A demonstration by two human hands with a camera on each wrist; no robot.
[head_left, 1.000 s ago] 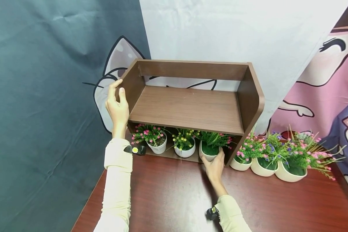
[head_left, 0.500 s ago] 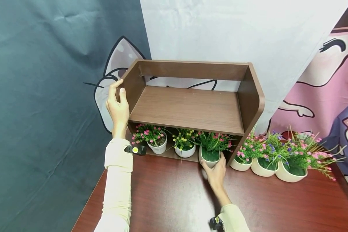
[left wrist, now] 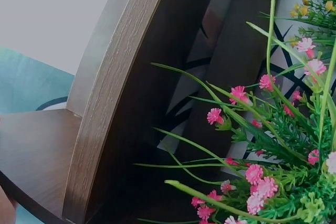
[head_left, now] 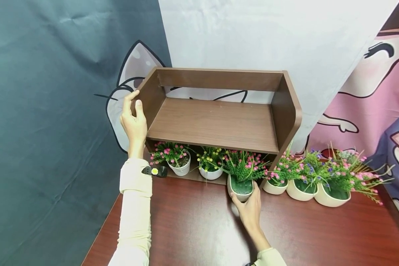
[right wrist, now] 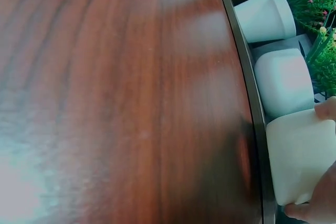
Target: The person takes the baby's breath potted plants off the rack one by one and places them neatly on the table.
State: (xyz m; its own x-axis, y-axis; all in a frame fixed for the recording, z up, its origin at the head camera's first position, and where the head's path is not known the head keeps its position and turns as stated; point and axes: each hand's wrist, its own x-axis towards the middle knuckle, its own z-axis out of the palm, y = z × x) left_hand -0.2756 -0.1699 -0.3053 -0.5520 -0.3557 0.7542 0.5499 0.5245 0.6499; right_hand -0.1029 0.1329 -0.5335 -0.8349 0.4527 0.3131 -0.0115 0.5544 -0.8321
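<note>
My right hand [head_left: 249, 210] grips a white flowerpot [head_left: 241, 197] of pink flowers, thumb and fingers at either side of its front. The flowerpot leans out past the lower front edge of the brown two-tier shelf [head_left: 216, 120]. In the right wrist view, my thumb and fingers [right wrist: 320, 203] lie against the smooth flowerpot wall. My left hand [head_left: 133, 123] holds the shelf's left side panel, thumb and forefinger spread about its upper front edge. In the left wrist view, the shelf's board edge [left wrist: 113, 87] and pink flowers [left wrist: 257, 187] show; most of that hand is hidden.
Inside the lower tier stand a white pot with pink flowers [head_left: 180, 169] and one with yellow flowers [head_left: 211, 173]. Three white pots, the middle one [head_left: 302, 194] among them, stand in a row right of the shelf on the reddish wooden table [head_left: 193, 221]. Printed cloth [head_left: 232, 33] hangs behind.
My right hand has drawn the flowerpot forward from inside the lower tier, toward the front of the table, so more of its flowers show. My left hand stays on the side panel.
</note>
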